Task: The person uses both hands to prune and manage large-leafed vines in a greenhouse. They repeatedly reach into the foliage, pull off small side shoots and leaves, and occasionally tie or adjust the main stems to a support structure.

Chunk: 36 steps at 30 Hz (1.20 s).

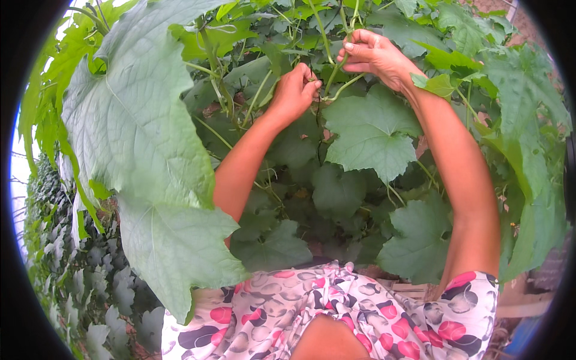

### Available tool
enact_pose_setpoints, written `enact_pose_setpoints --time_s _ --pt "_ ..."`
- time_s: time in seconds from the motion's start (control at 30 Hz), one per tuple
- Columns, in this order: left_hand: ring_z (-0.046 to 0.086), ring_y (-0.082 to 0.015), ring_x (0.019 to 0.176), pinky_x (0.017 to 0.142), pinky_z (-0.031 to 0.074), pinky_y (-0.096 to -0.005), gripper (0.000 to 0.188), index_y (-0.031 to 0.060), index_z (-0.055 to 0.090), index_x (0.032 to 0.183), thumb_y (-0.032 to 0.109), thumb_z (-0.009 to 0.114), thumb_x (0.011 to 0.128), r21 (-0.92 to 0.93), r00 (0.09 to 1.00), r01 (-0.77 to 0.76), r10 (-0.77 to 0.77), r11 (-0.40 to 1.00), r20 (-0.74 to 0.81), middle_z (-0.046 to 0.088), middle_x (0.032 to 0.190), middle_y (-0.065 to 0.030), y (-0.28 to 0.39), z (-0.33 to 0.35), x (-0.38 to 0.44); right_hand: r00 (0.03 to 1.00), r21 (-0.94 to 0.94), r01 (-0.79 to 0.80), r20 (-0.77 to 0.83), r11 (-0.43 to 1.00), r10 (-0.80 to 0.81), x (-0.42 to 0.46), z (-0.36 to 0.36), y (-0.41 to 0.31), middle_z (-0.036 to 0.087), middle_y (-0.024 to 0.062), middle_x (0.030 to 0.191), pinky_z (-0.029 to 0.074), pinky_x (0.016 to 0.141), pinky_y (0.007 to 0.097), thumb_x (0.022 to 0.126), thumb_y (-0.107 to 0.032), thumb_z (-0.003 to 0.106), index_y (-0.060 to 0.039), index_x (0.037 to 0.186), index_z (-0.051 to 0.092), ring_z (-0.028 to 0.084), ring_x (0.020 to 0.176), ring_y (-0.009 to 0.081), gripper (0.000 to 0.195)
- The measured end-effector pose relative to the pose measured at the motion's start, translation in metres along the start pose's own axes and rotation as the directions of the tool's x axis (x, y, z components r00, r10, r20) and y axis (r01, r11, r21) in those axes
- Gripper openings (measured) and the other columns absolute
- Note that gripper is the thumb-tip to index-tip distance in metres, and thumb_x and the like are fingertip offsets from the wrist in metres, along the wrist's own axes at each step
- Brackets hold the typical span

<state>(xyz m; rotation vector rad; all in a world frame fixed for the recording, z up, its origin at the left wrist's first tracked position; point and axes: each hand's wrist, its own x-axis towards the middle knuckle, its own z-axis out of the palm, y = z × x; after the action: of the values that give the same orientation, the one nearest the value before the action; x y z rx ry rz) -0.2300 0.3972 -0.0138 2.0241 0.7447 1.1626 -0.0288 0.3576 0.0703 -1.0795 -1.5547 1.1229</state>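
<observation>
My right hand [375,56] pinches a green vine stem [335,74] between thumb and fingers, high in the foliage. To its left, my left hand [294,92] is closed at the fingertips around a thin dark cord [319,130], which hangs down below the fingers. A small green bit shows at that fingertip, too small to name. Below the right hand spreads a broad lobed leaf [375,130]. The stem forks just below the right hand, and a side stalk [346,87] runs off from the fork.
A large leaf [139,121] hangs close at the left, covering part of my left forearm. Another thick stem [211,54] with a pale tie [222,29] around it rises left of my hands. More leaves [526,126] crowd the right side. A blue object [522,335] shows at lower right.
</observation>
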Motion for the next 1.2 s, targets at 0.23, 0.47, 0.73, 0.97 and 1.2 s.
enact_pose_setpoints --time_s 0.23,0.47,0.73,0.97,1.2 --pt "0.045 -0.0064 0.050 0.047 0.039 -0.0200 0.015 0.0065 0.045 0.085 0.014 0.057 0.086 -0.457 0.884 0.369 -0.458 0.810 -0.098 0.050 0.064 0.0004 -0.004 0.018 0.000 0.999 0.015 0.034 0.014 0.999 -0.034 0.000 0.001 -0.004 0.058 0.0050 0.094 0.047 0.083 0.0319 0.085 -0.029 0.060 -0.0086 0.092 0.050 0.057 0.093 0.0147 0.024" --pt "0.037 -0.0043 0.048 0.044 0.028 -0.0179 0.015 0.0108 0.043 0.084 0.022 0.053 0.090 -0.586 0.904 0.336 -0.427 0.737 -0.018 0.045 0.060 0.0042 0.018 0.017 0.007 0.998 -0.058 0.003 0.062 0.998 0.001 0.000 0.015 -0.003 0.060 0.0034 0.088 0.049 0.079 0.0293 0.086 -0.025 0.059 -0.0079 0.091 0.049 0.059 0.085 0.0123 0.020" --pt "0.026 -0.0012 0.050 0.045 0.020 -0.0182 0.019 0.0087 0.056 0.095 0.026 0.048 0.092 -0.452 0.957 0.198 -0.271 0.870 -0.102 0.034 0.059 0.0100 0.013 0.013 -0.027 0.991 -0.128 -0.022 -0.135 0.992 0.005 -0.008 -0.003 -0.004 0.059 0.0025 0.087 0.048 0.077 0.0258 0.087 -0.025 0.056 -0.0083 0.091 0.050 0.057 0.084 0.0103 0.018" --pt "0.026 -0.0022 0.051 0.046 0.020 -0.0187 0.027 0.0093 0.053 0.085 0.036 0.053 0.089 -0.595 0.911 0.301 -0.409 0.745 -0.052 0.034 0.060 0.0091 0.010 0.041 -0.076 0.987 -0.174 -0.047 -0.161 0.984 0.019 -0.008 -0.008 -0.001 0.059 0.0011 0.089 0.046 0.078 0.0273 0.087 -0.026 0.057 -0.0083 0.094 0.051 0.056 0.086 0.0094 0.020" --pt "0.029 -0.0045 0.051 0.046 0.024 -0.0192 0.031 0.0057 0.050 0.083 0.035 0.053 0.089 -0.641 0.898 0.361 -0.437 0.677 0.044 0.038 0.064 0.0051 0.010 0.053 -0.099 0.996 -0.174 -0.026 -0.087 0.984 0.011 -0.008 0.000 -0.007 0.059 0.0043 0.094 0.043 0.076 0.0244 0.084 -0.030 0.061 -0.0043 0.099 0.051 0.057 0.089 0.0104 0.032"
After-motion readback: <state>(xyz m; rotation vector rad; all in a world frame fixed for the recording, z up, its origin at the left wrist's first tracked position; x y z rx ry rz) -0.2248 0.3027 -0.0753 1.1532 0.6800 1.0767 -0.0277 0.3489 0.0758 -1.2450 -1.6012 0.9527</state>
